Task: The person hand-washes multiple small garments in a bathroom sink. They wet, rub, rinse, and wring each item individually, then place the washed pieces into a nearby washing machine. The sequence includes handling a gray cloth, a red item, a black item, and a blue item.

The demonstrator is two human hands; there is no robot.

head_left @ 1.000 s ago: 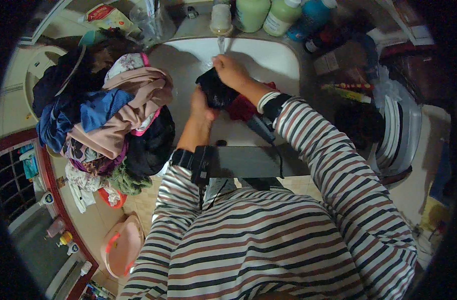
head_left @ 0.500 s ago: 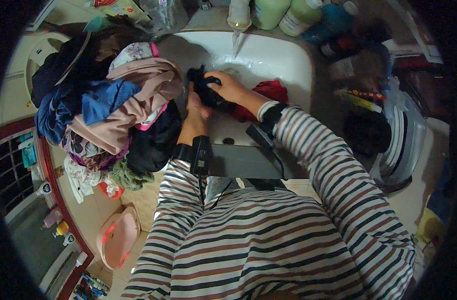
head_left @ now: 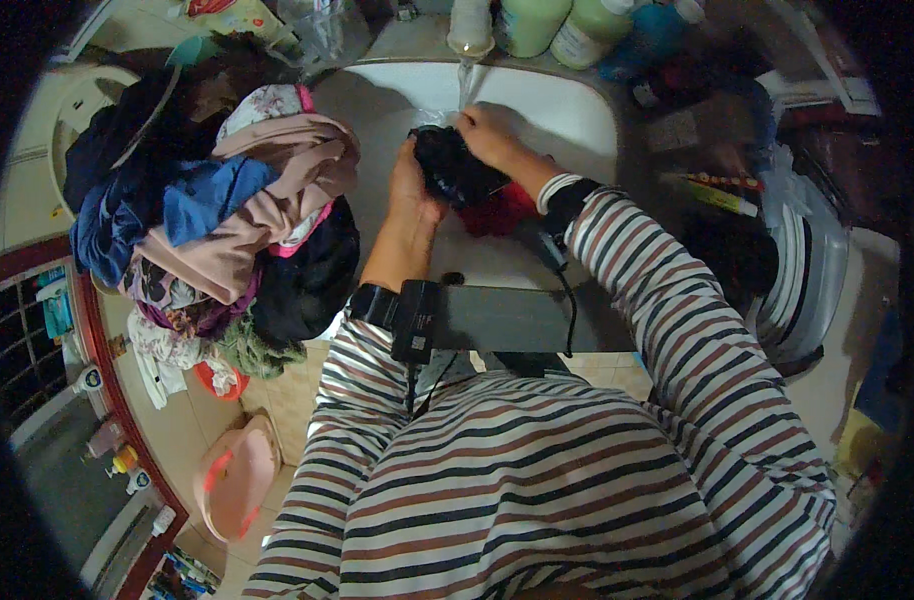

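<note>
A dark, black cloth (head_left: pixel 449 165) is stretched between my hands over the white sink (head_left: pixel 587 115). My left hand (head_left: pixel 413 185) grips its left side, with part of the fingers hidden behind the fabric. At its upper right edge, my right hand (head_left: pixel 485 138) has its fingers closed on the cloth, right beside the running water (head_left: pixel 466 82). The stream falls from the tap (head_left: pixel 470 30) onto the cloth's top edge. Bunched in the basin under my right forearm lies a red cloth (head_left: pixel 499 212), partly covered by the black one.
A tall heap of clothes (head_left: pixel 287 175) stands left of the sink. Several bottles (head_left: pixel 577 35) line the back ledge. On the right are a clear plastic tub (head_left: pixel 822 260) and a tube (head_left: pixel 722 198). A pink basin (head_left: pixel 242 475) is on the floor at lower left.
Both hands have shifted up and to the right with the black cloth, bringing it under the water. The cloth is now spread wider, and the red cloth appears more covered.
</note>
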